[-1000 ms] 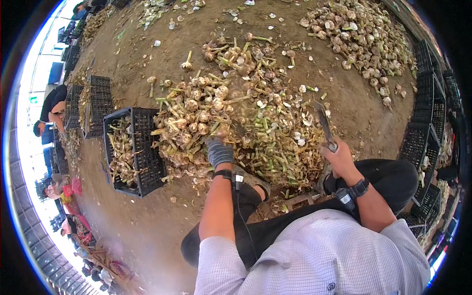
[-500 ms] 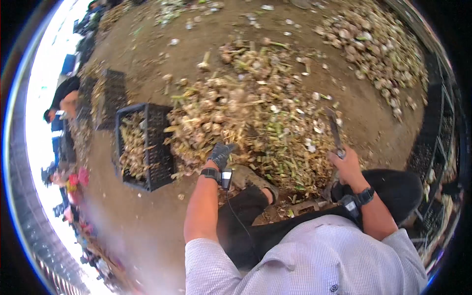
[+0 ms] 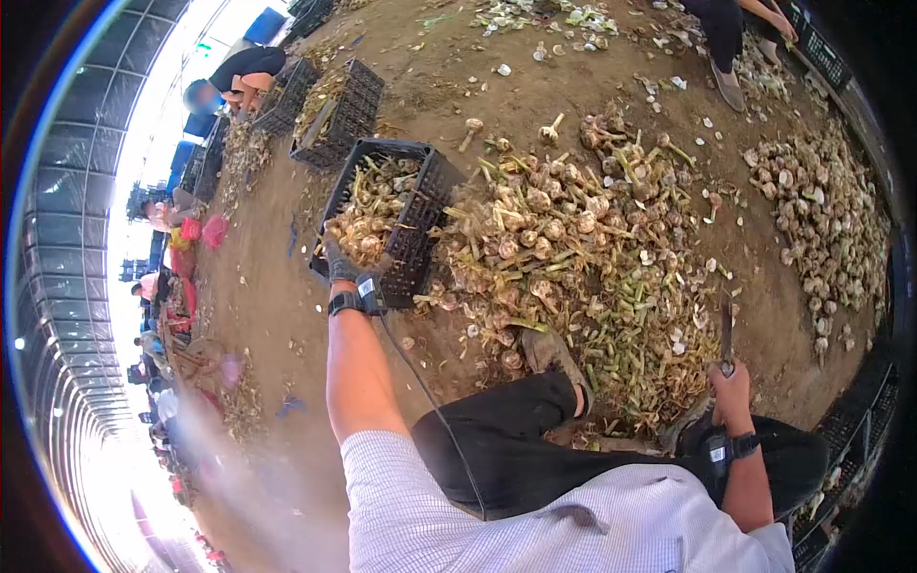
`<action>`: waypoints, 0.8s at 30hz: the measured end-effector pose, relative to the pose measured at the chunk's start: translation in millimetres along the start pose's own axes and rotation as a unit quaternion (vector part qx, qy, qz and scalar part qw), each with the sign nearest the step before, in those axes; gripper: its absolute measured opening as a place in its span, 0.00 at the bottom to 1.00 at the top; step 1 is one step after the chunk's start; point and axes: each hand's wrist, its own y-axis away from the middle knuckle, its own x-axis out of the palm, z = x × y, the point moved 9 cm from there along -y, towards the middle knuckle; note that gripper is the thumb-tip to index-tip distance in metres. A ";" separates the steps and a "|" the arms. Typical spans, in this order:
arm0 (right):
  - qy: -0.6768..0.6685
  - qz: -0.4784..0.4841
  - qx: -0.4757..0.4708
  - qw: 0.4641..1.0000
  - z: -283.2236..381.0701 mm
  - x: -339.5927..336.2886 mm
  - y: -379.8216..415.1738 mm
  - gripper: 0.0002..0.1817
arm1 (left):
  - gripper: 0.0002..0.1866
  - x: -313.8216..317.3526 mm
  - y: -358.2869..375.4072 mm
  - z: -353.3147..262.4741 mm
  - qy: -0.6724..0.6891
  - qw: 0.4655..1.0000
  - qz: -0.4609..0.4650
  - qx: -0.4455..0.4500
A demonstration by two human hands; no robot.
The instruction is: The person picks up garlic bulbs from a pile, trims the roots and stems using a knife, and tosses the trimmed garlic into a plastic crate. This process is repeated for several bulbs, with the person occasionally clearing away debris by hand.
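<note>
My left hand (image 3: 339, 260), in a grey glove, reaches out to the near corner of a black plastic crate (image 3: 420, 229) partly filled with garlic bulbs (image 3: 368, 205). The glove hides whether the fingers hold anything. My right hand (image 3: 734, 380) is drawn back by my knee and grips a knife (image 3: 726, 329) with the blade pointing away from me. Between the hands lies a big heap of untrimmed garlic with stalks (image 3: 544, 215), and cut stalks and skins (image 3: 650, 329) cover the ground in front of my shoe (image 3: 546, 349).
A pile of trimmed bulbs (image 3: 821, 210) lies at the right. More black crates (image 3: 344, 100) stand beyond, with a crouching person (image 3: 239, 72) beside them. Another person's legs (image 3: 726, 38) are at the top. Bare dirt floor (image 3: 267, 315) lies to the left.
My left hand has swung from the garlic heap left to the crate. My view turned left with it. The right hand still holds the knife, now lower and nearer my knee.
</note>
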 end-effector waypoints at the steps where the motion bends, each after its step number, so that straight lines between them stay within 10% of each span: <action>1: 0.014 0.001 0.009 1.000 5.6 -0.2 2.9 0.15 | 0.20 -25.2 -16.2 7.0 -0.017 1.000 -0.022 0.003; 7: 0.037 -0.004 -0.025 0.999 -1.9 7.0 -0.3 0.15 | 0.17 -151.8 -87.5 144.7 -0.273 0.955 -0.054 -0.104; 10: 0.026 0.011 -0.011 1.000 5.3 12.4 3.8 0.16 | 0.25 -71.8 -29.8 162.5 -0.701 0.662 0.262 0.032; 12: 0.029 0.022 -0.005 0.999 9.7 13.3 5.4 0.16 | 0.18 -64.1 -32.4 192.6 -0.711 0.664 0.218 0.078; 17: 0.029 0.011 -0.034 0.999 11.1 11.1 5.4 0.16 | 0.26 56.3 64.4 191.5 -0.881 0.351 0.315 0.032; 19: 0.069 -0.003 -0.059 0.996 16.7 7.8 6.3 0.15 | 0.29 74.7 63.2 210.3 -0.870 0.372 0.321 -0.049; 20: 0.065 0.009 -0.047 0.997 27.6 9.1 9.5 0.15 | 0.35 80.9 65.1 211.6 -0.827 0.481 0.287 -0.049; 24: 0.095 0.023 -0.026 0.995 27.7 11.3 8.7 0.16 | 0.34 93.5 46.4 274.3 -0.881 0.382 0.279 -0.011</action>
